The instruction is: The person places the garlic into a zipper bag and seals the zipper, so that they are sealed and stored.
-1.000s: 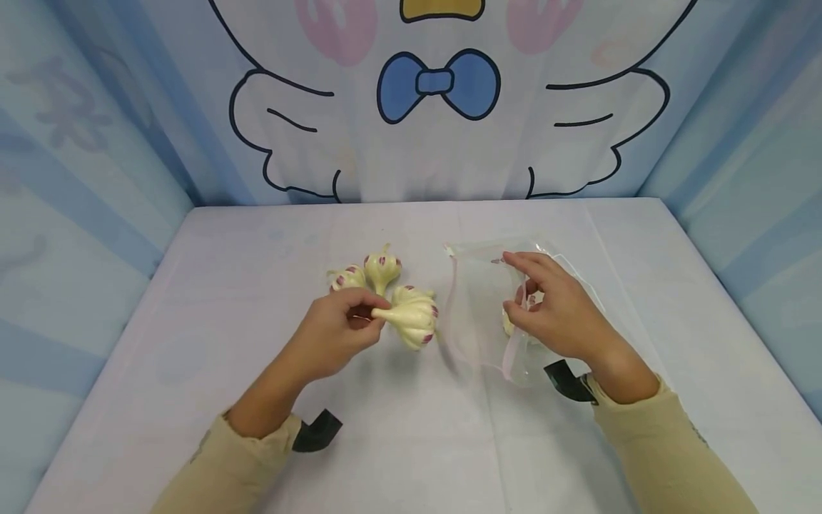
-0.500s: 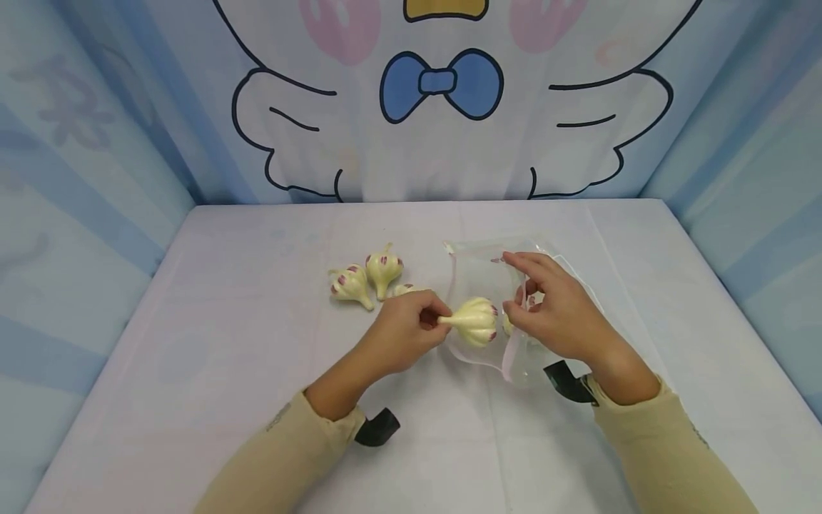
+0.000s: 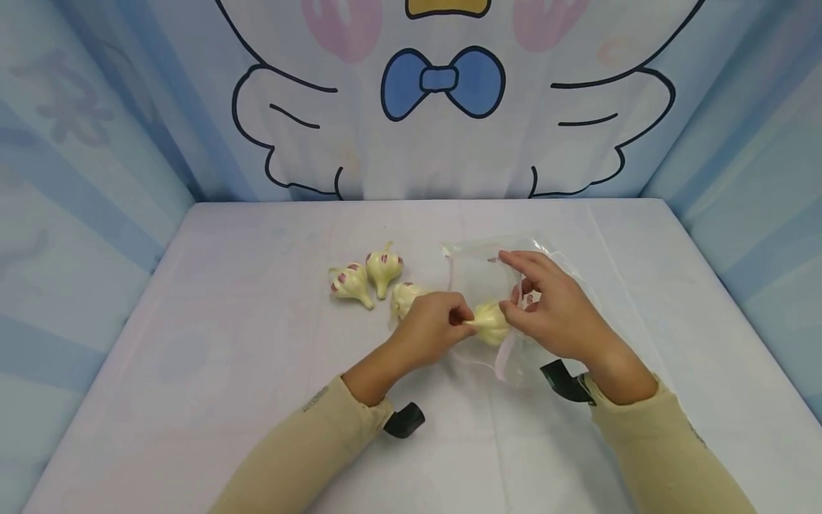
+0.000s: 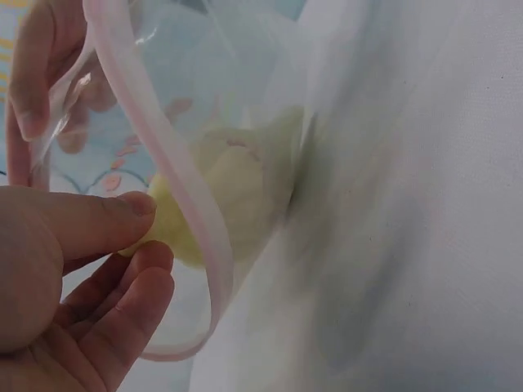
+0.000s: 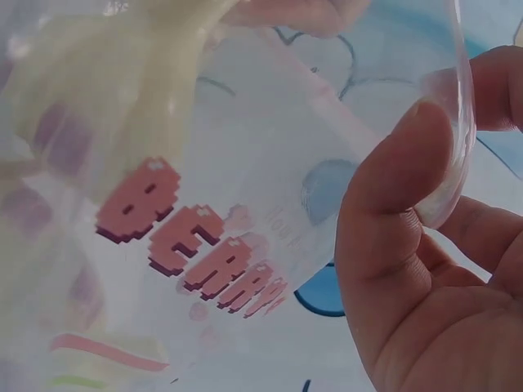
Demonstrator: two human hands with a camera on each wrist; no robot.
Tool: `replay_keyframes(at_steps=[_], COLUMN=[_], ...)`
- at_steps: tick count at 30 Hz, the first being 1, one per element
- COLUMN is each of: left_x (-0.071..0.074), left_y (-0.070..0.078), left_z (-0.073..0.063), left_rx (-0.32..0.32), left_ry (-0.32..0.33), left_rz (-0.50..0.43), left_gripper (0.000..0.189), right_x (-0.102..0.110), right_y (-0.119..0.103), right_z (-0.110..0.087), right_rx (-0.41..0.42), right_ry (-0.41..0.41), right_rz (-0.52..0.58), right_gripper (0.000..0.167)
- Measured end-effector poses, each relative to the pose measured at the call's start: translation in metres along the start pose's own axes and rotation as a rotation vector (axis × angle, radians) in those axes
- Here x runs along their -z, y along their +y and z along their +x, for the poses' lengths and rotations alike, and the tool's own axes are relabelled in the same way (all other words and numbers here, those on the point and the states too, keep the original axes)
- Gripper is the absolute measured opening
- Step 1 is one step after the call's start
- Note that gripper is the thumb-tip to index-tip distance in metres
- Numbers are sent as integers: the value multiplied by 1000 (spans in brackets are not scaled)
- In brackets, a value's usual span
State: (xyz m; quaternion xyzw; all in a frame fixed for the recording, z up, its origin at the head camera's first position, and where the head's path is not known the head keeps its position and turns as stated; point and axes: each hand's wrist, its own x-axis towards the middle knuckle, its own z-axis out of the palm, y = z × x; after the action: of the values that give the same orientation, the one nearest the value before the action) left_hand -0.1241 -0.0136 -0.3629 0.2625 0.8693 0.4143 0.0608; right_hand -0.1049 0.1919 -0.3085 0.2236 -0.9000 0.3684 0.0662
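Observation:
My left hand pinches a pale yellow garlic bulb by its stem. In the left wrist view the bulb's round body shows through a clear plastic bag, past the pink-edged mouth. My right hand holds the bag's rim between thumb and fingers, keeping the mouth spread toward the left. Red "BERRY" lettering marks the bag in the right wrist view. Behind the film there, purple-spotted garlic shows, some of it lower down and blurred.
Left of the bag, on the white table, lie a garlic bulb and another bulb beside it. A third bulb is partly hidden by my left hand. A patterned curtain hangs behind the table.
My left hand has carried the garlic bulb rightward from beside the other bulbs into the bag's mouth. The right hand has stayed nearly still on the bag.

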Motion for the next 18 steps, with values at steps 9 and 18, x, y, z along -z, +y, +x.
replay_keyframes(at_steps=[9,18], left_x=[-8,-9], left_y=[10,12], left_z=[3,-3], left_rx=[27,-13], left_ry=[33,107], left_rz=[159,233], left_gripper=[11,16], right_x=[-2,-3], right_y=[0,1], right_z=[3,4], right_rx=[-4,2], right_ry=[-18,-16], right_rz=[11,4], right_gripper=[56,56])
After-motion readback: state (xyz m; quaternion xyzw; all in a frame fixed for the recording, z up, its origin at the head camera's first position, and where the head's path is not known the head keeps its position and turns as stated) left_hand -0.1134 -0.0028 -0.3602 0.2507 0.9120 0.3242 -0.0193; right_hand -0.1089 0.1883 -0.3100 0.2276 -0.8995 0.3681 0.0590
